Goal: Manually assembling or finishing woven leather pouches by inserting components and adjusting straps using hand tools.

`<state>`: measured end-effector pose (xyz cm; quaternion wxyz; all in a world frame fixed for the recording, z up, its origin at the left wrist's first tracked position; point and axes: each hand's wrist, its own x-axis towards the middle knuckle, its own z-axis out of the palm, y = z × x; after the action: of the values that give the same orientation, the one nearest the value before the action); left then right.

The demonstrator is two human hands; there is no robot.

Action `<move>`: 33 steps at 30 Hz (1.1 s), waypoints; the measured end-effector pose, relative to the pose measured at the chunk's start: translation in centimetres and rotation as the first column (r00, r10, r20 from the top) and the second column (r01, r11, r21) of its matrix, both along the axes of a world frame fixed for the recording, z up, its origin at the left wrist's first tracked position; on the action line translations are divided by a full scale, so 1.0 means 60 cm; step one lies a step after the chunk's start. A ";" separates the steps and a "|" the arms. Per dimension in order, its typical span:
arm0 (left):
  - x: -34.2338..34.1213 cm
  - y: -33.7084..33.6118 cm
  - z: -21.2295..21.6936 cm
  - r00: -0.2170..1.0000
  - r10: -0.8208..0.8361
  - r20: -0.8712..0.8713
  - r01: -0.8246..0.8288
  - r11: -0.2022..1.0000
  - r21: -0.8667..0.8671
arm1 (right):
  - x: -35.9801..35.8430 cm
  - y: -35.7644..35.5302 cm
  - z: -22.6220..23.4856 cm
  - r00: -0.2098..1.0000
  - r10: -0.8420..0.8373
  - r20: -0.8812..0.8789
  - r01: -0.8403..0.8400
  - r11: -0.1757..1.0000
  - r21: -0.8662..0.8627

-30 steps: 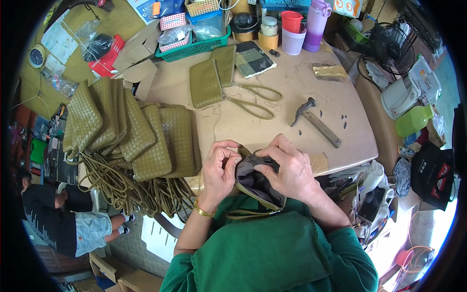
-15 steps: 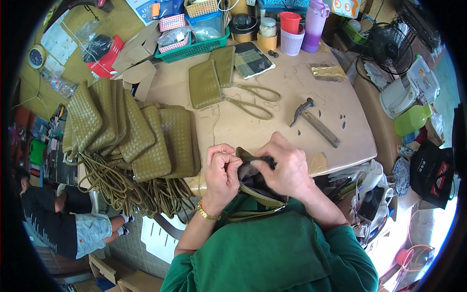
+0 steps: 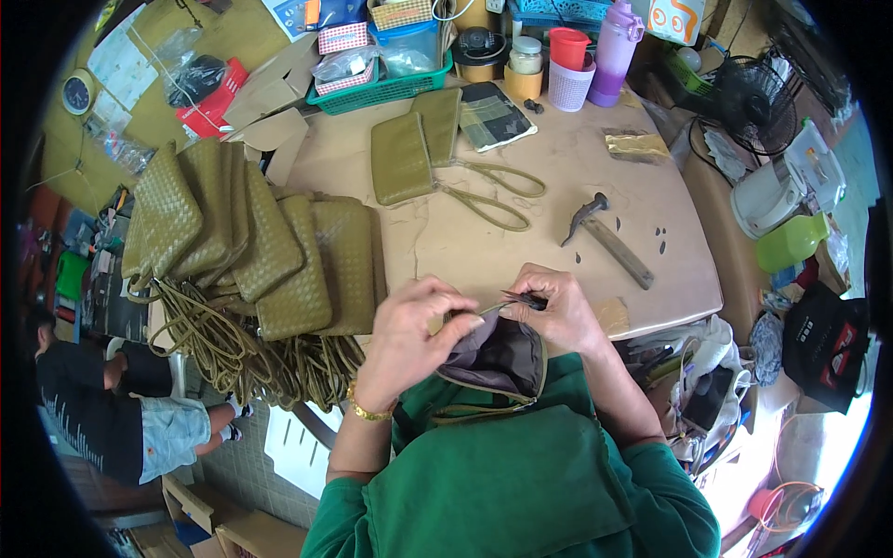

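Both hands at worktop [image 3: 521, 251] front edge, over lap. Left hand [image 3: 409, 339] grip pinching rim of open olive pouch [image 3: 498, 363], grey lining showing. Right hand [image 3: 558, 312] grip pressed together on a small dark bit at pouch rim, w/ thin strap end running between the hands. Pouch sits btwn hands, against green top. Stack of woven olive pouches [image 3: 251, 251] w/ straps to the left; hammer [image 3: 609, 242] on worktop just beyond right hand.
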<state>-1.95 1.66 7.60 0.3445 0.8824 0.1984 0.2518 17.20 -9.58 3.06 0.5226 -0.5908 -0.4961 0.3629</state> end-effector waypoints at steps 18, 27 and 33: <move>-0.038 0.074 -0.134 0.866 0.490 0.100 -0.429 0.831 -0.354 | -0.005 -0.005 -0.023 0.996 -0.070 -0.055 0.076 0.992 0.105; -0.022 0.014 -0.134 0.883 -0.195 -0.426 0.132 0.976 -0.172 | 0.018 -0.008 -0.014 0.941 -0.268 -0.209 0.316 0.915 0.250; -0.002 0.008 -0.160 0.887 0.228 0.402 0.230 0.536 -0.812 | -0.008 -0.006 -0.023 0.700 0.006 -0.714 0.046 0.998 0.053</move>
<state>-2.04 2.15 -2.03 0.7630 0.5185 0.2062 0.3264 16.72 -9.95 1.69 0.6973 -0.3918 -0.2603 0.5409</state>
